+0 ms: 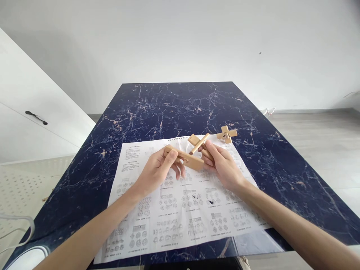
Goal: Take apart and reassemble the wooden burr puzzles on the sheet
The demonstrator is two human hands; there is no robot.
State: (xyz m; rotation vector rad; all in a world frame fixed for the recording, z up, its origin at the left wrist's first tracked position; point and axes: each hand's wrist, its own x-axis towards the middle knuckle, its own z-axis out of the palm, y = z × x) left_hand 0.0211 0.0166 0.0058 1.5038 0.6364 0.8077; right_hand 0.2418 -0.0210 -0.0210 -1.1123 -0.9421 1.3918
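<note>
Above a printed sheet, my left hand (161, 165) pinches a flat, notched wooden puzzle piece (193, 162) between thumb and fingers. My right hand (222, 161) grips other light wooden puzzle pieces, among them a slim stick (200, 143) that slants up to the right and a flat piece (193, 139) behind it. The stick's lower end comes close to the left piece; whether they touch I cannot tell. Just beyond my right hand, an assembled cross-shaped wooden block (226, 134) with a dark marking lies at the sheet's upper right edge.
The white instruction sheet (168, 240) with several small diagrams lies on a dark blue marbled table (168, 108). A white cabinet (33, 93) with a black handle stands at left. A round white object (29, 258) and a pale cable (29, 225) are at lower left.
</note>
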